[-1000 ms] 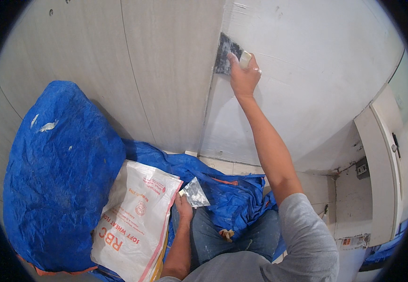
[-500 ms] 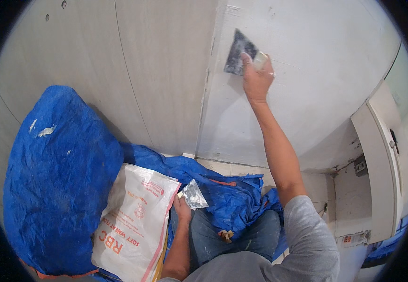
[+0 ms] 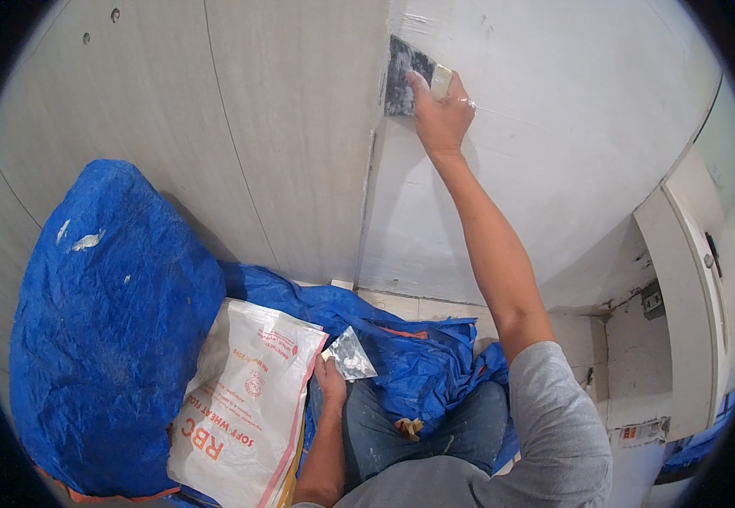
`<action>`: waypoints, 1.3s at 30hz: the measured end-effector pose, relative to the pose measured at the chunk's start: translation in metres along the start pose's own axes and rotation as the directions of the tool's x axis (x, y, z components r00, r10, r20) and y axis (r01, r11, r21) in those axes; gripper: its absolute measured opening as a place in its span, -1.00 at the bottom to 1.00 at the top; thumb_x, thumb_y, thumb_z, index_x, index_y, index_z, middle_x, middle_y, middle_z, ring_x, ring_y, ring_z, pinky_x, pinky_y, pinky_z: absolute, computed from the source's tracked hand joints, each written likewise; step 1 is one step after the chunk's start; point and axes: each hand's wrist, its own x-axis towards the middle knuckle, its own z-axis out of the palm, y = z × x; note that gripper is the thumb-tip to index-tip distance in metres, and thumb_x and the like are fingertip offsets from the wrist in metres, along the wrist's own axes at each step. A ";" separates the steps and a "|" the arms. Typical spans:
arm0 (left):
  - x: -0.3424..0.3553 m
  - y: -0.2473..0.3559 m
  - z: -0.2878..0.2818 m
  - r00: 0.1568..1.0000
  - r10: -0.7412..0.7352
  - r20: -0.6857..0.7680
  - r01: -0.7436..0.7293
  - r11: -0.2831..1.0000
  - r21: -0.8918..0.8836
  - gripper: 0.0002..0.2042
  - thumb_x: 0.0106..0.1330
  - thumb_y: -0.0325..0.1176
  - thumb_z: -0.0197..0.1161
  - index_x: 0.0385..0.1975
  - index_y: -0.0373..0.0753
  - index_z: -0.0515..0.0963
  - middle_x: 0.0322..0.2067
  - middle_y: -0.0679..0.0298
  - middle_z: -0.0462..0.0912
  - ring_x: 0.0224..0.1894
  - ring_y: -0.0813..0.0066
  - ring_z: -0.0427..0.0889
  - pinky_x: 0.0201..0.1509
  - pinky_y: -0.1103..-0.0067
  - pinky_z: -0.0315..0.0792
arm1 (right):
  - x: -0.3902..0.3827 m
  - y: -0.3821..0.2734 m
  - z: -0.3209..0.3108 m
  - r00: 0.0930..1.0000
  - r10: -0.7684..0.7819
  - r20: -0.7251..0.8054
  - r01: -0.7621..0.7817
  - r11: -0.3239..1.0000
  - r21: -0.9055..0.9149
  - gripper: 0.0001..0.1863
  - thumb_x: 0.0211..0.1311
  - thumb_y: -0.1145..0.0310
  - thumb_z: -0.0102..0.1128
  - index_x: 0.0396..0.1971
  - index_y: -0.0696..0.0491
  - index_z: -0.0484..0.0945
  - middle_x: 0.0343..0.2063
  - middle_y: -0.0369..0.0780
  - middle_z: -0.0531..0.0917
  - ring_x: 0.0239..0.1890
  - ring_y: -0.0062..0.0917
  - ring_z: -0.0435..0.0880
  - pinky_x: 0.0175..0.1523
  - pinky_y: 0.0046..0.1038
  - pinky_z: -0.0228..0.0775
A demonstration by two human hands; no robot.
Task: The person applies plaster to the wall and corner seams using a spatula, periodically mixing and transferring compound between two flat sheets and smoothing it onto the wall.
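Observation:
My right hand is closed round the pale handle of a putty knife, thumb pressed on its wide, dark blade. The blade is smeared with white and lies against the white wall, right at the seam with the grey wood-grain panel. Low down by my left thigh, my left hand grips a second putty knife. That one's shiny blade carries lumps of white putty and points to the right. White smears also show on a finger of my right hand.
A blue tarp drapes a bulky thing at the left and spreads across the floor by my legs. Beside it lies a white printed sack. At the right stand a white cabinet-like panel and a dark socket box.
My right hand has carried its putty knife up and to the left across the white wall, to the seam with the panel. My left hand has stayed nearly still.

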 end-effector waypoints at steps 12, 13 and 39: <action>0.009 -0.034 -0.001 0.999 -0.046 0.006 0.046 0.999 0.010 -0.50 0.44 -0.30 -0.02 0.27 -0.52 0.36 0.17 -0.16 0.50 0.23 0.07 0.46 0.38 0.40 0.21 | 0.013 -0.011 -0.034 0.992 -0.068 -0.104 0.074 0.996 0.057 -0.69 0.21 0.20 0.46 -0.33 0.14 0.61 -0.54 -0.16 0.68 -0.50 -0.42 0.64 -0.28 -0.34 0.48; 0.006 -0.026 0.002 1.000 -0.020 -0.004 0.020 1.000 -0.001 -0.62 0.41 -0.33 -0.01 0.11 -0.47 0.43 0.03 -0.04 0.55 0.08 0.19 0.48 0.26 0.42 0.28 | 0.011 -0.015 -0.030 0.999 -0.028 -0.039 0.032 0.994 0.105 -0.70 0.22 0.21 0.44 -0.33 0.14 0.60 -0.55 -0.17 0.67 -0.52 -0.44 0.60 -0.30 -0.37 0.46; 0.003 -0.009 0.003 0.998 -0.053 0.020 0.054 0.996 -0.076 -0.67 0.39 -0.36 -0.03 0.00 -0.44 0.51 -0.07 0.07 0.61 -0.03 0.29 0.54 0.18 0.46 0.35 | 0.031 -0.022 -0.007 1.000 -0.021 -0.002 0.021 0.991 0.135 -0.68 0.19 0.18 0.45 -0.32 0.14 0.62 -0.53 -0.13 0.71 -0.49 -0.38 0.67 -0.28 -0.34 0.49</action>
